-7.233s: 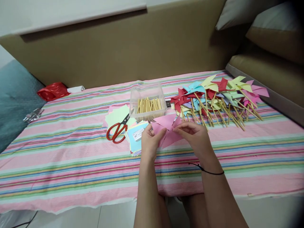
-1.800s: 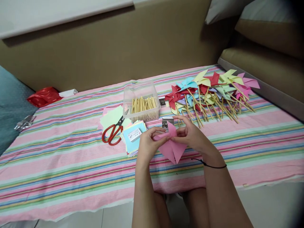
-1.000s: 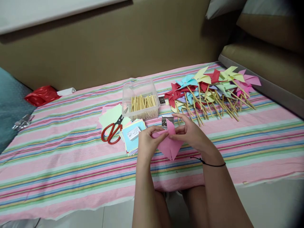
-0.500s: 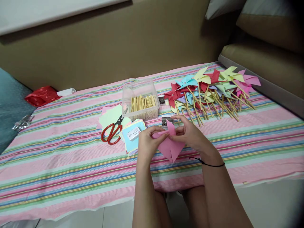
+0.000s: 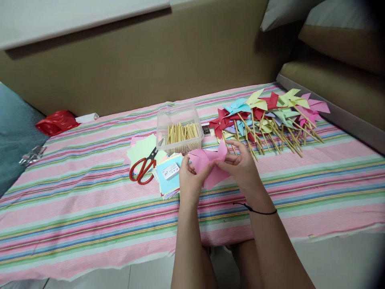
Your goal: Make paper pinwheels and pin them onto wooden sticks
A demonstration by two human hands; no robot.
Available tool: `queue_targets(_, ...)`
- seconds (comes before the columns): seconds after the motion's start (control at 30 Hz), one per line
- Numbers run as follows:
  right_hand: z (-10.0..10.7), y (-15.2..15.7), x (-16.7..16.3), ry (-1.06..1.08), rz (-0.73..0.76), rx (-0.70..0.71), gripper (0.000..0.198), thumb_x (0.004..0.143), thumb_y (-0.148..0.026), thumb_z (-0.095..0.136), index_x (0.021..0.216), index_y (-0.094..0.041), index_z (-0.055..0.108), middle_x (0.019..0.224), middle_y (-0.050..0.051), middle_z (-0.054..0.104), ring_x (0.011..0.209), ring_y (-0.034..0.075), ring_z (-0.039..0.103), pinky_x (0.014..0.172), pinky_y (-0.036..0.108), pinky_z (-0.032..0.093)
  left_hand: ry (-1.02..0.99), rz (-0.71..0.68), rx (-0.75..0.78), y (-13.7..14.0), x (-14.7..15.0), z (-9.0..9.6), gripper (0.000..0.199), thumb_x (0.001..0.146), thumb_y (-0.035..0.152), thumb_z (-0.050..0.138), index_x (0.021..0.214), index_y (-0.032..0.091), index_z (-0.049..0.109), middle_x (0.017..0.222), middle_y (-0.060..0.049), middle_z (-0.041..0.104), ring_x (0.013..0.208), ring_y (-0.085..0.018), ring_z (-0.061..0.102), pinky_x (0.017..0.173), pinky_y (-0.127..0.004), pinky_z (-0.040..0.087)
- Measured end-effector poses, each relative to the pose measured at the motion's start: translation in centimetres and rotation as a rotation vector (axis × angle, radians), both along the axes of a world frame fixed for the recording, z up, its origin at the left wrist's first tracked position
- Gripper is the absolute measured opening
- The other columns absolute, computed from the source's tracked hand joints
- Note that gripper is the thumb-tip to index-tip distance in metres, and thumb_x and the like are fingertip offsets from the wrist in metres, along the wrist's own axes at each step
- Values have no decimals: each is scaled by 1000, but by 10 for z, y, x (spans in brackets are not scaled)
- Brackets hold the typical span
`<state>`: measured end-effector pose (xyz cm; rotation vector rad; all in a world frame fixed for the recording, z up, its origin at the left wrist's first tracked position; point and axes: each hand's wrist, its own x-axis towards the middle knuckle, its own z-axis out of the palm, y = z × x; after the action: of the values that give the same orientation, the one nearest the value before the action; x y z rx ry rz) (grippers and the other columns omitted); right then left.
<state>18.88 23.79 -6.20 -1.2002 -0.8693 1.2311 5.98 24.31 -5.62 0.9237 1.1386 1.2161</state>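
Observation:
A pink sheet of paper [image 5: 207, 161], cut and partly folded, is held up between my two hands above the striped cloth. My left hand [image 5: 192, 176] pinches its left side, the thumb lying across the front. On the other side my right hand [image 5: 240, 162] grips the paper with thumb and fingers near the middle, a pointed flap rising beside it. The fingers behind the paper are partly hidden. Close to my left hand lies a stack of coloured paper squares [image 5: 166, 187] with a small white box [image 5: 170, 171] on top.
Red-handled scissors [image 5: 143, 168] rest on pale green paper [image 5: 138, 149]. Behind my hands stands a clear plastic box [image 5: 179, 145] of wooden sticks [image 5: 184, 132]. Several paper pinwheels [image 5: 237, 106] lie at the back right. A red plastic bag [image 5: 57, 123] sits far left on the striped cloth [image 5: 90, 192].
My hands have turned the pink paper and raised it slightly. Its lower point no longer hangs down as far, and its upper edge now spreads wider between my hands.

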Motion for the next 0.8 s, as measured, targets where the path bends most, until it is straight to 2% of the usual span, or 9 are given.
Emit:
queue_targets(0.2, 2, -2, -5, -100, 39, 50, 66, 67, -38, 76, 119, -28, 37, 73, -2, 65, 77, 24, 70, 69, 38, 57, 14, 109, -22, 3, 0, -6, 49, 52, 29, 82, 92, 18, 56, 64, 3, 66, 54, -13, 60, 54, -25, 49)
queue_targets(0.33, 1, -2, -6, -79, 64, 56, 71, 67, -36, 76, 123, -28, 35, 76, -1, 67, 76, 23, 70, 71, 38, 57, 9, 153, -21, 4, -2, -7, 50, 51, 28, 82, 92, 17, 56, 63, 3, 67, 51, -12, 59, 52, -24, 48)
queue_targets(0.8, -3, 1, -3, -38, 80, -16, 86, 61, -43, 79, 130, -27, 30, 82, 2, 70, 79, 26, 71, 73, 42, 58, 35, 103, 19, 2, -3, -3, 51, 51, 30, 83, 93, 18, 56, 66, 2, 68, 54, -13, 60, 52, -24, 47)
